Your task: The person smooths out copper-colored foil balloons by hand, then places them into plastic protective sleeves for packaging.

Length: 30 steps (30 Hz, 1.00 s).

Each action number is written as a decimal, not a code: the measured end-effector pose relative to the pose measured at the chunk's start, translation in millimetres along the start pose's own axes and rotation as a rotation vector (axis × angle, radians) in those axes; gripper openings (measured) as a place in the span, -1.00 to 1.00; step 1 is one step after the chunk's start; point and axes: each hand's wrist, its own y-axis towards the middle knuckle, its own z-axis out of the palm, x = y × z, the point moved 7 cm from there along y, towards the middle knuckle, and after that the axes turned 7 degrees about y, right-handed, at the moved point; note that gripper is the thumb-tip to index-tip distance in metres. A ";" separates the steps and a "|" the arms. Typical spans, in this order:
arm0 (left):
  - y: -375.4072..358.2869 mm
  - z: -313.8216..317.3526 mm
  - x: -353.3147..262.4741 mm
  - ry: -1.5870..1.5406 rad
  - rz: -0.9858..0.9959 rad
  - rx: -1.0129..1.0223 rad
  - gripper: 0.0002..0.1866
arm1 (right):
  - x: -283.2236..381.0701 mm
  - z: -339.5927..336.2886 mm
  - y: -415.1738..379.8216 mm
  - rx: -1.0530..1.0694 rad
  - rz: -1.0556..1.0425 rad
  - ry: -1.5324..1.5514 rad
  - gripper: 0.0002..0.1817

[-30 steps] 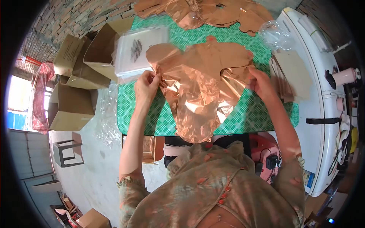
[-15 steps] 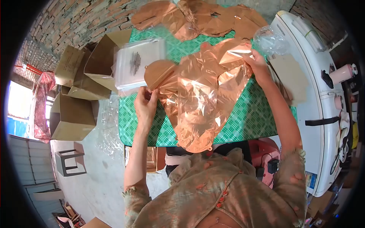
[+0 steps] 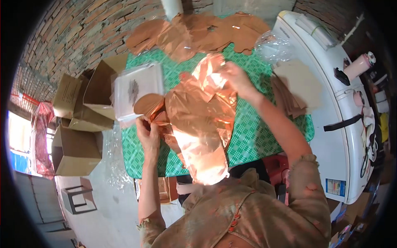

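Note:
A flat, shiny copper-coloured foil balloon (image 3: 192, 111) lies creased on the green table, its lower end hanging over the near edge. My left hand (image 3: 149, 134) pinches its left side, just below a rounded lobe. At the upper right my right hand (image 3: 240, 80) is closed on a crumpled, folded-over part of the same foil; the fingertips are blurred. More flat foil balloons of the same colour (image 3: 211, 33) are spread along the far edge. A stack of clear plastic bags (image 3: 140, 87) with dark print lies just beyond my left hand.
The table has a green checked cover (image 3: 252, 136). Cardboard pieces (image 3: 297, 84) and crumpled clear plastic (image 3: 275, 45) lie on the right, beside a white fridge lying down (image 3: 331, 111). Open cardboard boxes (image 3: 78, 149) and a small stool (image 3: 78, 194) stand on the left.
My right hand has moved left and inward, folding the balloon's right side over toward the middle. My left hand keeps its pinch on the left side. The whole view has shifted slightly.

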 end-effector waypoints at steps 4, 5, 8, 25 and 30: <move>3.4 26.0 25.4 -0.028 -0.142 0.165 -0.64 | 29.2 69.5 -10.8 0.175 -0.015 -0.071 -0.77; 3.5 37.5 8.9 0.003 -0.054 0.161 -0.57 | 56.8 81.0 -19.5 0.110 -0.190 -0.296 -0.76; -4.0 67.8 -28.6 -0.003 0.039 0.289 -0.25 | 53.3 133.4 -25.0 0.192 -0.217 -0.207 -0.73; 54.5 -64.2 49.4 -0.412 -0.168 -0.285 -0.71 | -7.9 -57.6 -11.0 -0.141 -0.285 -1.256 -0.24; 66.1 -79.4 84.1 -0.338 -0.146 -0.300 -0.68 | -22.8 -30.6 33.2 -0.075 -0.218 -1.324 -0.12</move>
